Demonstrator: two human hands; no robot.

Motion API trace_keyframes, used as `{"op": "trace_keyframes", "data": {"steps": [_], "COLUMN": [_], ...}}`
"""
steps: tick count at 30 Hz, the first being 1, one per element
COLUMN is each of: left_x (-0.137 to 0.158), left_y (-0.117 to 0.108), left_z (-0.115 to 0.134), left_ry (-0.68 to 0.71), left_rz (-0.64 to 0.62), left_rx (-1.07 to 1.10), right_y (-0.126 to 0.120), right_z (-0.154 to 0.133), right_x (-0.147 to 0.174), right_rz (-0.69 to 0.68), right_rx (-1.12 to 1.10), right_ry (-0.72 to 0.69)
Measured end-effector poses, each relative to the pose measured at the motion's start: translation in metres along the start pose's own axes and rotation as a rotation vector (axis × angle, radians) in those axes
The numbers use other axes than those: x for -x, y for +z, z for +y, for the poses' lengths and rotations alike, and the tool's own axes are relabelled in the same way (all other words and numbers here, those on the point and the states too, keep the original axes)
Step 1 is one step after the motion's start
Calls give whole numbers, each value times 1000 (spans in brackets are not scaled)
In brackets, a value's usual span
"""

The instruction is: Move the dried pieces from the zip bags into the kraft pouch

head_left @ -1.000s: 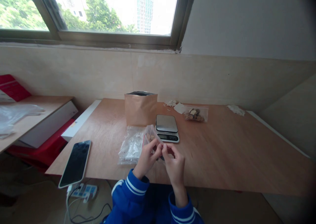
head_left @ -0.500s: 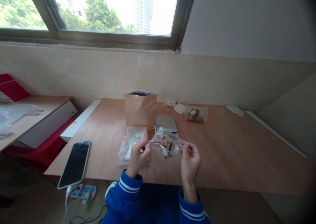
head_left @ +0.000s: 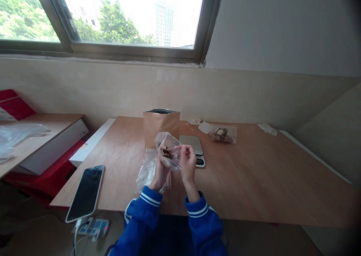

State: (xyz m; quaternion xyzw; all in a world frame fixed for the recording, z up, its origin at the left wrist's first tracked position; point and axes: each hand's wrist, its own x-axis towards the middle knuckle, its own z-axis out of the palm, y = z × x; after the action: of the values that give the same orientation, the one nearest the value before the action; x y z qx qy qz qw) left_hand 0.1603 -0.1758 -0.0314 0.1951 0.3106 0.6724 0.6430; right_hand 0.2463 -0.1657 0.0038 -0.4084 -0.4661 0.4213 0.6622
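Both hands hold a small clear zip bag [head_left: 167, 146] with brown pieces inside, raised above the wooden table [head_left: 254, 173]. My left hand [head_left: 160, 169] grips it from below and behind. At the bag's right edge my right hand [head_left: 187, 162] pinches it. Just behind the hands lies a small digital scale [head_left: 192, 144] with a steel plate. A brown paper pouch [head_left: 160, 123] stands open-topped behind the bag. A pile of empty clear bags [head_left: 147, 169] lies on the table under my left hand.
Another filled zip bag [head_left: 222, 134] lies at the back of the table, with white scraps [head_left: 267, 128] near it. A phone [head_left: 86, 192] rests at the table's left front corner, above a power strip [head_left: 91, 226] on the floor. White and red boxes [head_left: 53, 147] sit at left.
The hands, spread apart with the bag stretched between them half a second ago, have come together and lifted the bag upright. The view has tilted slightly.
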Motion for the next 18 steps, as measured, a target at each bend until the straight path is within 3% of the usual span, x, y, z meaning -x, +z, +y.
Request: {"op": "trace_keyframes", "data": {"steps": [3, 8, 10, 14, 18], "left_x": [-8, -19, -22, -28, -32], "left_y": [-2, -13, -19, -32, -41], "left_z": [6, 13, 9, -8, -18], "left_ry": [49, 138, 154, 158, 178], "left_rz": [52, 163, 189, 222, 210], "left_rx": [79, 47, 46, 73, 34], "right_y": [4, 5, 8, 14, 19], "right_z": [7, -7, -14, -15, 0], "right_x": [-5, -5, -6, -16, -26], "right_rz": [-73, -5, -130, -546, -686], "right_rx": [90, 264, 282, 456, 683], "right_ry": [-23, -230, -292, -294, -304]}}
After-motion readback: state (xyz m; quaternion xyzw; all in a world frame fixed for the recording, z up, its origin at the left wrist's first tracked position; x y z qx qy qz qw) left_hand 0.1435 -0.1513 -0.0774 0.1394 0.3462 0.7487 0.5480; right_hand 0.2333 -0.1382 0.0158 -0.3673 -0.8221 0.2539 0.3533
